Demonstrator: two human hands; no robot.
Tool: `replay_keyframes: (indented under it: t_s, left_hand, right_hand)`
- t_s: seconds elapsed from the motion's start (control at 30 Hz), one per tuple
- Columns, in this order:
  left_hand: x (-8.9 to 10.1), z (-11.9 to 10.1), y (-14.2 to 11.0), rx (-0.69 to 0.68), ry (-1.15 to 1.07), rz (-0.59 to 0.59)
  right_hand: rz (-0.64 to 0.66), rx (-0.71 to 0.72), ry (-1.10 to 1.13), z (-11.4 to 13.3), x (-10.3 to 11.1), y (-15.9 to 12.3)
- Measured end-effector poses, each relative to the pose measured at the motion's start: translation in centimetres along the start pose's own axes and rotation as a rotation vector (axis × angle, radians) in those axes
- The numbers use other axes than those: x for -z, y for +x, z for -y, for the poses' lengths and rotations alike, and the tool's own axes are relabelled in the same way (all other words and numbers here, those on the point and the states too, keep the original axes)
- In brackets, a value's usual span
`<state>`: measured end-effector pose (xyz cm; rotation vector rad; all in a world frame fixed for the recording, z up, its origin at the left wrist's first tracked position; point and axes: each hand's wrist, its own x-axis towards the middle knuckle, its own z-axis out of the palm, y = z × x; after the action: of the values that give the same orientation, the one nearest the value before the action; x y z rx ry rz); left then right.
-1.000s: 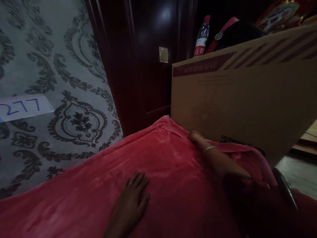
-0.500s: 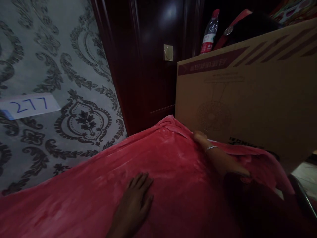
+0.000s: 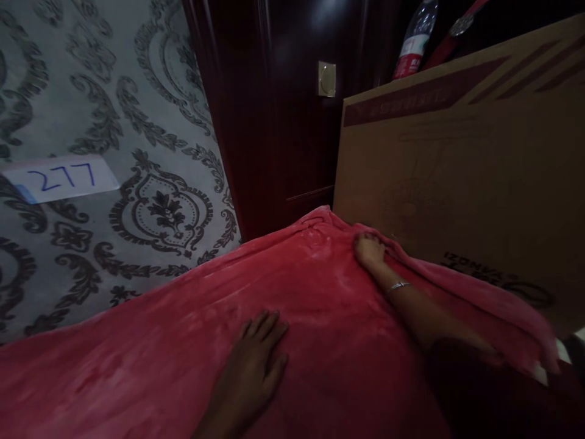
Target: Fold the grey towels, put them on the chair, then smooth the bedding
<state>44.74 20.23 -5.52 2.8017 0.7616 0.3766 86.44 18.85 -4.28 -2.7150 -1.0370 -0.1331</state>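
Observation:
A plush red blanket (image 3: 292, 286) is spread over the surface before me, its far corner creased. My left hand (image 3: 251, 366) lies flat on it near the middle front, fingers spread and thumb apart, holding nothing. Farther off, at the right side of the blanket, my right hand (image 3: 371, 250) has its fingers bent into the cloth. Its fingertips are blurred and partly hidden by the fabric. A thin silver bracelet (image 3: 398, 285) circles the right wrist. Beyond that hand, the blanket's right border forms a raised fold running toward the lower right.
A large cardboard box (image 3: 457, 164) stands along the right side, with a plastic bottle (image 3: 415, 49) behind its top edge. A dark red wooden panel (image 3: 283, 122) rises at the back. Patterned wallpaper (image 3: 164, 213) on the left bears a paper label (image 3: 68, 177) reading 277.
My right hand has shifted from the blanket's border onto the cloth, and the border now lies higher beyond it, against the box. The left hand stays flat. The view has tilted slightly down.

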Motion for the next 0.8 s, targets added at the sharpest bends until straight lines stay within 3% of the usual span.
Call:
replay_keyframes:
  t_s: [0.13,0.27,0.4,0.5,0.6,0.7,0.8]
  left_hand:
    - [0.0,0.0,-0.1,-0.018,-0.014,0.005]
    - [0.3,-0.2,-0.1,-0.011,0.002,0.083]
    - [0.8,-0.5,-0.2,-0.022,0.015,0.127]
    - [1.0,-0.9,-0.2,-0.024,0.059,0.135]
    - [1.2,-1.6,-0.1,-0.024,0.114,0.107]
    - [1.5,-2.6,-0.2,-0.028,0.139,0.1]
    - [1.8,-4.3,-1.5,0.022,0.141,0.164]
  right_hand:
    - [0.082,0.171,-0.021,-0.1,-1.2,-0.8]
    - [0.169,0.076,-0.031,-1.2,-1.4,-0.5]
    - [0.2,0.06,-0.059,-1.1,-0.1,-1.2]
    - [0.225,0.042,-0.065,-0.3,0.9,-4.3]
    - [0.225,0.121,-0.059,-0.6,1.1,-9.2]
    - [0.212,0.176,-0.06,-3.4,0.8,-13.6]
    - [0.144,0.104,-0.09,-7.7,0.6,-15.9]
